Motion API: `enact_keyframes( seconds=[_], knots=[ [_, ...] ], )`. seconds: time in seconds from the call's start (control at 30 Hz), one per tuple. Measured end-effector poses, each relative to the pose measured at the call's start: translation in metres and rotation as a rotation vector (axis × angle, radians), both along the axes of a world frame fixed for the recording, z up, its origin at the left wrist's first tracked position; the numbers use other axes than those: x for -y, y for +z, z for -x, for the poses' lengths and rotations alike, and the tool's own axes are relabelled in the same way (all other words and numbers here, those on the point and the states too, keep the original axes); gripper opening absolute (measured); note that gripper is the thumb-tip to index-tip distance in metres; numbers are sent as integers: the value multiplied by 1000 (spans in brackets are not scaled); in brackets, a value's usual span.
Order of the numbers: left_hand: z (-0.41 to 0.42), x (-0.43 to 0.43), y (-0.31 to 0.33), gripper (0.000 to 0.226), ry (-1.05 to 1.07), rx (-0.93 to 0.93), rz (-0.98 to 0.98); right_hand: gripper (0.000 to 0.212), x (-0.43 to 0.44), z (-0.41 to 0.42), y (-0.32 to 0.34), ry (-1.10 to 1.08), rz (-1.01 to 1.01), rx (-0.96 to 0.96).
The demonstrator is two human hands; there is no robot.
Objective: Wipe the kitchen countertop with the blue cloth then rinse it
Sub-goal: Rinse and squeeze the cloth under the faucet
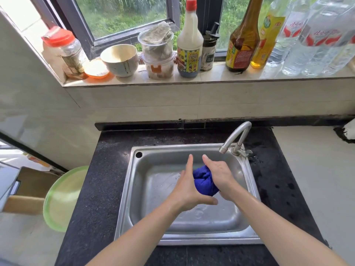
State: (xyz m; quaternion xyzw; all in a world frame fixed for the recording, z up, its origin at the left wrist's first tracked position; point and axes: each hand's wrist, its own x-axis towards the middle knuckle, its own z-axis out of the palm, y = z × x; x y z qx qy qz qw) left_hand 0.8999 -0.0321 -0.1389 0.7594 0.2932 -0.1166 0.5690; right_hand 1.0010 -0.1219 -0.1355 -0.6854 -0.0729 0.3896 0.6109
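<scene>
The blue cloth (204, 181) is bunched into a ball above the steel sink (127, 189), squeezed between both hands. My left hand (187, 191) grips its left side, with one finger pointing up and the thumb reaching under the cloth. My right hand (221, 176) wraps over its right side, one finger stretched toward the back. The curved faucet (236, 136) stands at the sink's back right corner, and I see no stream coming from its spout. The sink bottom looks wet. Dark speckled countertop (101, 189) surrounds the sink.
The windowsill above holds a jar (65, 52), a bowl (120, 60), stacked plastic tubs (158, 54), sauce and oil bottles (190, 43) and water bottles (315, 39). A green basin (61, 198) sits left of the counter beside a cardboard box (28, 191).
</scene>
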Motion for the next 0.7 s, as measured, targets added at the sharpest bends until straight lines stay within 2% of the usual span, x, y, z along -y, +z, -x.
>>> enact_keyframes(
  seconds=[0.03, 0.1, 0.13, 0.2, 0.27, 0.33, 0.4, 0.47, 0.53, 0.6, 0.63, 0.7],
  knots=[
    [-2, 3, 1, 121, -28, 17, -48, 60, -2, -2, 2, 5, 4, 59],
    [-6, 7, 5, 48, -37, 55, -131, 61, -5, -7, 6, 6, 23, 212],
    [-8, 9, 9, 26, -37, 54, -152, 57, -6, -9, 6, 2, 36, 273],
    [-10, 10, 15, 23, -11, 30, -54, 43, -8, -11, 7, -39, 60, 301],
    [-11, 7, 18, 15, 73, 3, 235, 29, -10, -10, 8, -90, -1, 146],
    [-10, 3, 21, 14, 75, -57, 542, 19, -9, -10, 10, -102, -156, -87],
    [-6, 0, 19, 14, 18, -132, 635, 23, -9, -12, 9, -35, -181, -139],
    [-7, 1, 11, 19, -32, -187, 472, 26, -15, -10, 0, -16, -86, -50],
    [-14, 5, 3, 24, -88, -217, 60, 28, -25, -9, -13, -127, 60, 12],
    [-19, 13, -4, 18, -183, -216, -435, 30, -32, -12, -29, -256, 235, 40],
    [-20, 16, -7, 17, -212, -216, -614, 30, -36, -15, -38, -304, 309, 30],
    [-18, 21, -18, 20, -264, -213, -816, 29, -39, -18, -60, -375, 460, -51]
  ],
)
